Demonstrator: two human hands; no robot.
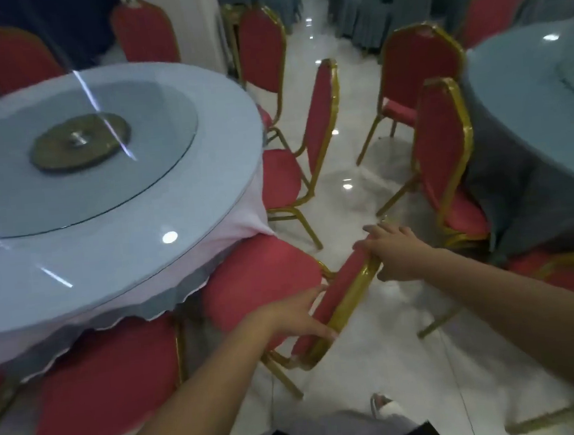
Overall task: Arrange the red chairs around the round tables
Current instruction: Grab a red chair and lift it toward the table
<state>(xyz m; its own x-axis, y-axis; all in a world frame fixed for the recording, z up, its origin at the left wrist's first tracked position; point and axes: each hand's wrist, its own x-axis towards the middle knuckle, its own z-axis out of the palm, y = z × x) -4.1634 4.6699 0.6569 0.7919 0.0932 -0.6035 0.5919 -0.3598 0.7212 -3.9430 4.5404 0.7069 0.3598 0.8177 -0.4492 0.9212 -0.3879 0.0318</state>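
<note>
We are gripping the red padded chair with the gold metal frame (259, 281) by the top of its backrest (336, 295). We are judging the step in hand to be sliding its seat in under the round table with the pale blue top (225, 153).

Our left hand (297, 316) is clamping the nearer end of the backrest, with digits closed on either face. Our right hand (395, 253) is wrapping over the farther end, fingers curled across the top.

To do this well, we are aiming for an even push from both hands so the chair is not twisting. We are also planning a slight lift so the legs are not scraping the glossy white tiled floor (376, 364). The seat should not be dragging the pale scalloped tablecloth (231, 228) hanging just ahead of the left hand.

Spacing matters too. A second red chair (289, 172) is standing beyond the right hand, and a third red chair (106, 379) is sitting to the near left of the left hand, so we are centring ours between them.

The chair's seat is lying ahead of both hands, its front edge already tucked beneath the table's rim. The padding is looking smooth and deep red, and the frame is shining gold.
</note>
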